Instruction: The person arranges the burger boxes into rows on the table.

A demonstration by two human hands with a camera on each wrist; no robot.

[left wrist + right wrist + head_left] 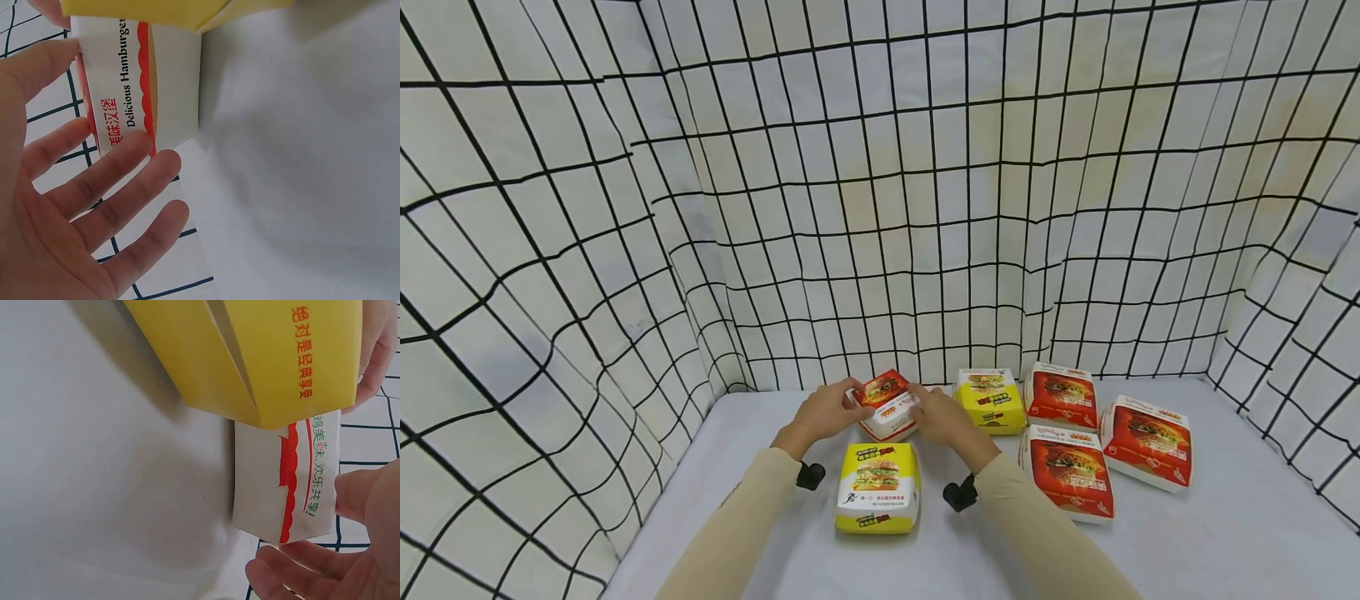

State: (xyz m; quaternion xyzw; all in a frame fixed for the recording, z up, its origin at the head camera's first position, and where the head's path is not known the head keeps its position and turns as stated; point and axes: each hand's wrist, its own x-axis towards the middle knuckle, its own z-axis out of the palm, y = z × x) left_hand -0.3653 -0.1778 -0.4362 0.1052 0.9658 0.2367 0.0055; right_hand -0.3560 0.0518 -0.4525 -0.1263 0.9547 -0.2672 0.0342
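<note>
A red-and-white hamburger box point(887, 408) sits turned at an angle near the back of the table, between both hands. My left hand point(827, 408) holds its left side, thumb at the top edge; in the left wrist view the other fingers point(134, 212) spread beside the printed side wall point(131, 81). On the opposite side my right hand point(946, 419) grips the box, its thumb point(353, 497) at the upper edge and the other fingers curled behind the corner. Just in front stands a yellow-and-white hamburger box point(877, 492), which covers part of the held box in both wrist views.
Right of the hands stand another yellow box point(991, 404) and three red boxes, one at the back point(1060, 396), one in front point(1070, 473) and one farther right point(1147, 442). A black grid net point(910, 225) over white cloth encloses the white table point(1225, 533).
</note>
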